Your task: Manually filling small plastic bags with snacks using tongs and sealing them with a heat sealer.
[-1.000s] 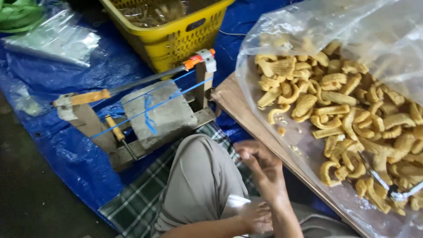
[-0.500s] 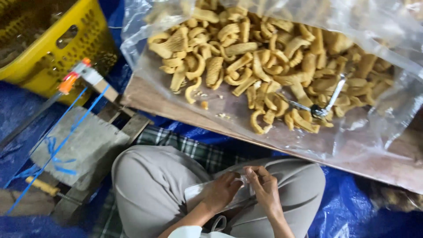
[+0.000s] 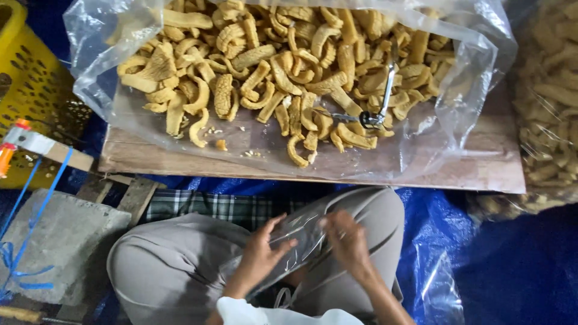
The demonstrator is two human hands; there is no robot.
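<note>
Taking the wooden board as the landmark and going left to right: off its left end stands a yellow perforated plastic basket, and below that end a grey concrete block lies bound with blue strapping, beside a wooden frame with an orange-tipped piece. On the board itself rests a large clear plastic bag, mouth open toward the person, heaped with curled golden-yellow crackers; a pair of metal tongs lies among them toward the board's right half, and a few crumbs sit on the plastic near the front edge. Below the board, over a knee in grey trousers and a green checked cloth, the left hand pinches one side of a small clear plastic bag, fingers closed on the film, while the right hand grips the other side, thumb and fingers bent on it. The step in hand looks like pulling an empty small bag open at its mouth; the next move probably calls for separating the two clinging layers cleanly without tearing the thin film. Past the board's right end sits another clear bag of crackers, full, on the blue tarpaulin. No label or sign shows on any package.
</note>
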